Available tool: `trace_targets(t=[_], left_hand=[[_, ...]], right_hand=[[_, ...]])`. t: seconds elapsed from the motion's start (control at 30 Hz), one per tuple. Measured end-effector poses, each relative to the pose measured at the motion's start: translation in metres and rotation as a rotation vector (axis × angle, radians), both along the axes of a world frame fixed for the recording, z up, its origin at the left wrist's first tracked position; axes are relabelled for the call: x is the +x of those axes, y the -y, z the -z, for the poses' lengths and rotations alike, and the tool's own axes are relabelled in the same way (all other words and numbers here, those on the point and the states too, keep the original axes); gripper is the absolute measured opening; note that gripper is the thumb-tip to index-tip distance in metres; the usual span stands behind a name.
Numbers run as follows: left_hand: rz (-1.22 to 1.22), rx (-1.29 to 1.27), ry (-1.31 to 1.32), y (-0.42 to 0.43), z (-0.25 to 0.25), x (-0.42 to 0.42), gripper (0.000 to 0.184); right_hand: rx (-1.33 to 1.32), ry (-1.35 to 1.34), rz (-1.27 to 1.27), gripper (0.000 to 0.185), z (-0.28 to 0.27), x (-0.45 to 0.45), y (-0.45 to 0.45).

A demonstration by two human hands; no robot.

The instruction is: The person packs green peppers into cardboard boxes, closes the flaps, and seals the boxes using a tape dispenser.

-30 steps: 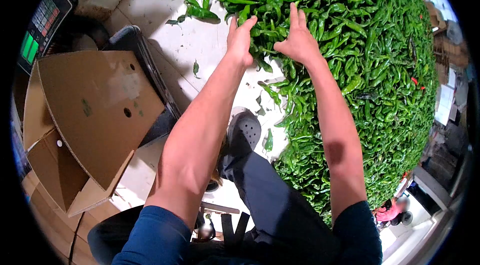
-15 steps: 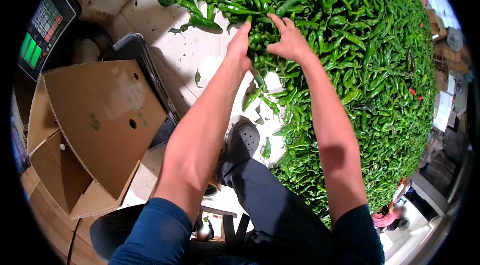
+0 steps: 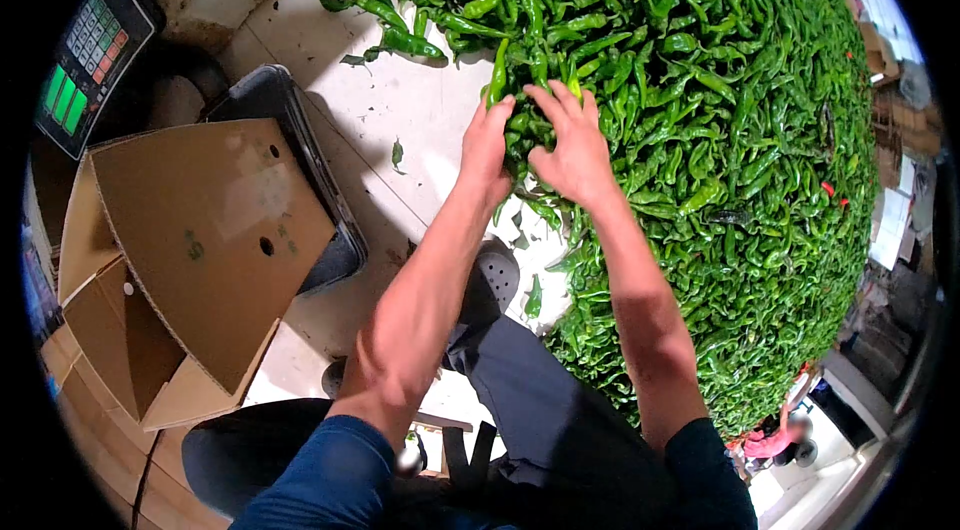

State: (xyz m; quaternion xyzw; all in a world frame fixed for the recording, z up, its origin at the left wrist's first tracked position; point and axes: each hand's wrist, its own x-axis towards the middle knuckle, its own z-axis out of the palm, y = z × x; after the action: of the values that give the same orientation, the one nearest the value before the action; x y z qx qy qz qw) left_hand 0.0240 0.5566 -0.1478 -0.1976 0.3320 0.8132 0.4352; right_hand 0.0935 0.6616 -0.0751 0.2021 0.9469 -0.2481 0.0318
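A large heap of glossy green chili peppers [image 3: 720, 110] covers the floor ahead of me and to my right. My left hand [image 3: 487, 145] is at the heap's left edge, its fingers closed round peppers. One long green chili pepper [image 3: 498, 73] sticks up past its fingertips. Facing it, my right hand [image 3: 573, 148] curls over more peppers, thumb apart from the fingers. A light green pepper tip shows at its fingertips. Some peppers are cupped between the two hands; the palms hide part of them.
To my left stand an open cardboard box [image 3: 210, 230] and a dark plastic crate [image 3: 345, 230]. A scale with a lit green display [image 3: 65, 100] is at the upper left. My grey clog [image 3: 497, 275] is close to the heap. A person in pink [image 3: 768, 442] is at the far lower right.
Both hands have come back toward my body from farther up the heap, and their fingers have closed in on peppers. A long pepper now stands upright at my left hand.
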Motion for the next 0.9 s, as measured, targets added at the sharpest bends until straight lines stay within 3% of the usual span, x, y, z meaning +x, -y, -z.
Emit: trace_targets(t=[0.13, 0.27, 0.5, 0.63, 0.7, 0.8, 0.9], left_hand=[[-0.012, 0.01, -0.098, 0.024, -0.011, 0.024, 0.038], [0.031, 0.11, -0.125, 0.052, -0.025, 0.04, 0.051], [0.005, 0.321, -0.21, 0.084, -0.104, 0.041, 0.068], [-0.106, 0.559, -0.314, 0.106, -0.183, 0.028, 0.054], [-0.134, 0.497, -0.456, 0.13, -0.235, 0.018, 0.054], [-0.294, -0.056, -1.088, 0.171, -0.298, 0.005, 0.054], [-0.516, -0.651, -1.756, 0.243, -0.333, -0.023, 0.05]], right_hand=[[0.058, -0.024, -0.004, 0.076, -0.016, 0.026, 0.034], [0.048, -0.086, 0.085, 0.077, -0.03, 0.051, 0.066], [0.295, -0.249, 0.087, 0.078, -0.108, 0.061, 0.125], [0.496, -0.483, 0.03, 0.052, -0.17, 0.044, 0.147], [0.553, -0.62, -0.017, 0.047, -0.206, 0.035, 0.16], [0.44, -0.839, -0.077, 0.067, -0.263, 0.014, 0.191], [0.434, -1.191, -0.189, 0.047, -0.303, -0.027, 0.222]])
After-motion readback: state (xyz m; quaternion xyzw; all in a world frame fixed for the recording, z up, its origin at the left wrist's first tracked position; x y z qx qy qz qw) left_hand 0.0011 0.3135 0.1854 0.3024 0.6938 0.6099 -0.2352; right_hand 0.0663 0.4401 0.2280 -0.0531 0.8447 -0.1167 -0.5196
